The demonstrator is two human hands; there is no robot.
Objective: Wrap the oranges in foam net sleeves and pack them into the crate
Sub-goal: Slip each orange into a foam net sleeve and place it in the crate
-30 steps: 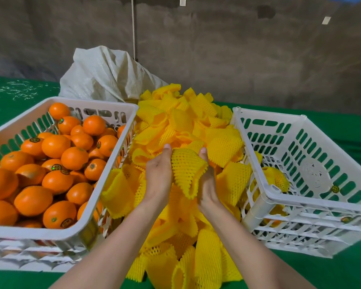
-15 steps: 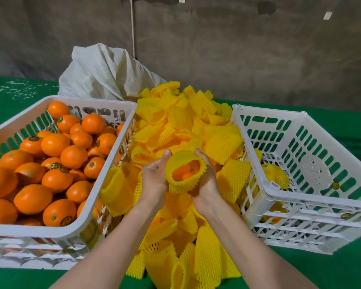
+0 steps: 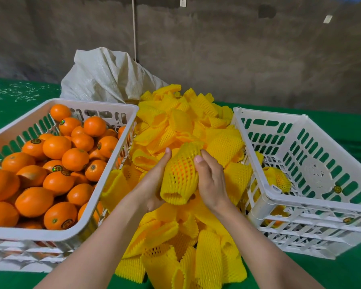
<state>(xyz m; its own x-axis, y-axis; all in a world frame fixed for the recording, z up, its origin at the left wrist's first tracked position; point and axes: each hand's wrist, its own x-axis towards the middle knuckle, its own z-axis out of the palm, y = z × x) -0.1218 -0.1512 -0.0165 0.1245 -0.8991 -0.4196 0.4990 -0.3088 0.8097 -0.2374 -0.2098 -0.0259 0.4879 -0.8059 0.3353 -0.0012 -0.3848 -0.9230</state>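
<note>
Soft, even light from above; foreground bright, colours saturated. Rear wall [image 3: 238,59] dim, murky, smeared by compression. Mild sheen on loose oranges [image 3: 56,147]. Faint soft shadows beneath left crate [image 3: 29,232] rim. Wide-angle bowing at frame edges.

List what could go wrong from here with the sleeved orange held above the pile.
1. The foam net sleeve is open at its near end. The orange might slip out once the left hand or right hand loosens.
2. The white crate on the right looks tilted, so an orange dropped in may roll to its low side.
3. Loose sleeves lie against that crate's rim and could be dragged in.
</note>
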